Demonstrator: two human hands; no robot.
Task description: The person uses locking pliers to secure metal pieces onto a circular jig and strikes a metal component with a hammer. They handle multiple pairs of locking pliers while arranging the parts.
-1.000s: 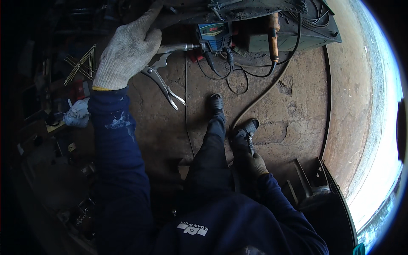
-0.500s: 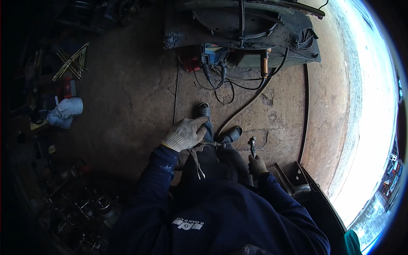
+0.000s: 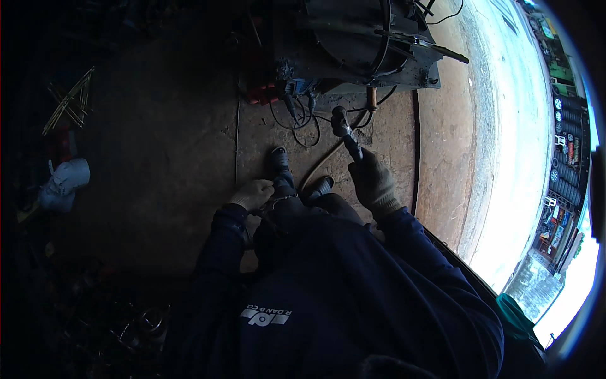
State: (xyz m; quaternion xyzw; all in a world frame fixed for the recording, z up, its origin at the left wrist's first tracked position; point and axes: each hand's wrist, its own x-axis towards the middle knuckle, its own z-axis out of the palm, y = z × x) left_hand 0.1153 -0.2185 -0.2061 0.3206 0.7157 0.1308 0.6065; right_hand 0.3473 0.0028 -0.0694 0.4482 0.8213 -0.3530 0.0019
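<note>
A few steps from me, the gloved right hand (image 3: 375, 185) is gripping a hammer (image 3: 346, 134) by its handle, its head pointing forward toward the dark worktable (image 3: 413, 77). The gloved left hand (image 3: 252, 194) is clasping metal pliers (image 3: 276, 201), which are showing dimly beside the left leg (image 3: 286, 184).

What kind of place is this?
Probably a metalworking or welding shop: a cabled blue machine sits beneath the edge of a dark metal bench, thin rods lie crossed at the left, and the gloved right hand grips a hammer.
</note>
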